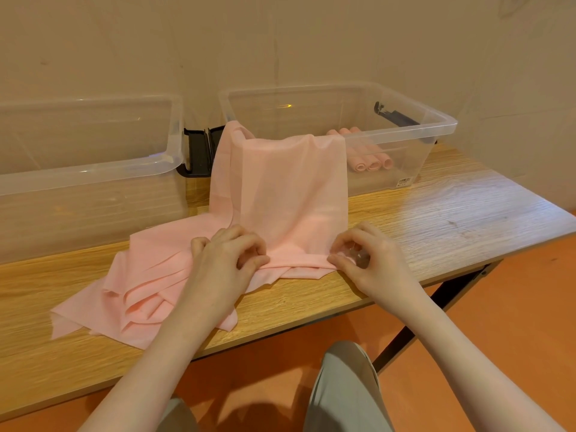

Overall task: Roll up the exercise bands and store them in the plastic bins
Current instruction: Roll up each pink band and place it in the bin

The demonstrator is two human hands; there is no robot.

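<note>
Pink, thin exercise band hangs over the front rim of the right clear plastic bin and runs down onto the wooden table. My left hand and right hand each pinch its folded near edge with curled fingers. Three rolled pink bands lie inside that bin. More loose bands lie heaped just left of my left hand, before the left bin.

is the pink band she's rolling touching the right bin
Touching. The head view shows the pink band draped over the front rim of the right bin, its far end hanging inside.
</note>
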